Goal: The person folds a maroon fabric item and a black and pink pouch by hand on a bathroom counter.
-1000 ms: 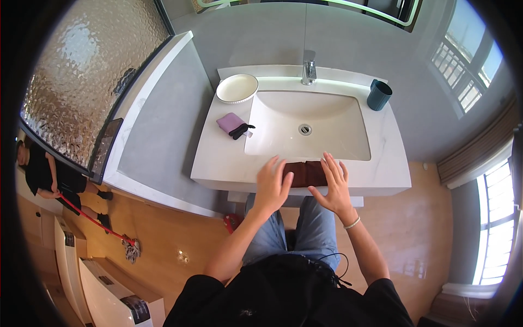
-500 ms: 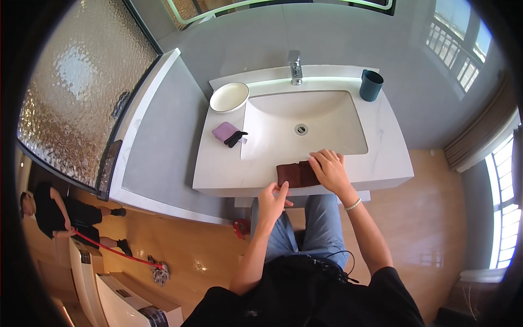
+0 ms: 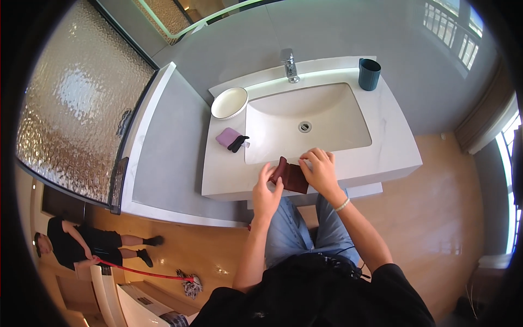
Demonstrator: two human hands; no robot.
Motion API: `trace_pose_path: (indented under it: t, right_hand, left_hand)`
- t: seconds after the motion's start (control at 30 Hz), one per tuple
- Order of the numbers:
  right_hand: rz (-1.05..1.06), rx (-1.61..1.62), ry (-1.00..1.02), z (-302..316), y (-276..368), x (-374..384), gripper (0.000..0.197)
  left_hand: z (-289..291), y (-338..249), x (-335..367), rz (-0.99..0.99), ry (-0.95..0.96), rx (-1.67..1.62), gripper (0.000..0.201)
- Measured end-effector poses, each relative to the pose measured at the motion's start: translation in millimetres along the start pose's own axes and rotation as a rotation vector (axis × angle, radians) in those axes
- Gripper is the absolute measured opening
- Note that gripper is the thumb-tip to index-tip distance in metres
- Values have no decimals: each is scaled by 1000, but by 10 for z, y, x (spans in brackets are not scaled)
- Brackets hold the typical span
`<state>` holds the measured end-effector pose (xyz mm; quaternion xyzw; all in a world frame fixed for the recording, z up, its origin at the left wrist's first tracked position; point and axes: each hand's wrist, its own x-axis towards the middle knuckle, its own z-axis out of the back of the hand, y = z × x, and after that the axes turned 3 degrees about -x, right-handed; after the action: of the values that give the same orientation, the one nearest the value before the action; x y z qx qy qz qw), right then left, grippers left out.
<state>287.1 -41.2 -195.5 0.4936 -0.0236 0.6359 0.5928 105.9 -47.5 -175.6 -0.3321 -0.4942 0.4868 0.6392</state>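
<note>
Lifted since the earlier frame, the left end of the brown cloth (image 3: 296, 179) curls up, pinched in the left hand (image 3: 265, 193). It lies along the front edge of the counter (image 3: 229, 175); fingers of the right hand (image 3: 321, 173) bend over its far corner, whether gripping I cannot tell.

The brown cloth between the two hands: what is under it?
White counter shows around the brown cloth, whose left end curls up at the left hand. Whatever lies directly beneath is covered, so I cannot tell if anything is there.
</note>
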Motion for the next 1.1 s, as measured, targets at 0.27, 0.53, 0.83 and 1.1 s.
trace_pose_path:
  t: [0.27, 0.53, 0.83, 1.1]
  right_hand:
    - [-313, 297, 29, 417, 224, -823, 9]
    - [-1078, 1251, 337, 285, 206, -938, 43]
    - [-956, 1010, 378, 245, 322, -714, 33]
    - [-345, 818, 495, 497, 351, -543, 34]
  left_hand:
    - [-301, 23, -179, -460, 147, 229, 35]
    - [-156, 119, -106, -731, 373, 346, 36]
    - [94, 186, -93, -501, 572, -21, 29]
    - [280, 37, 68, 231, 690, -532, 39]
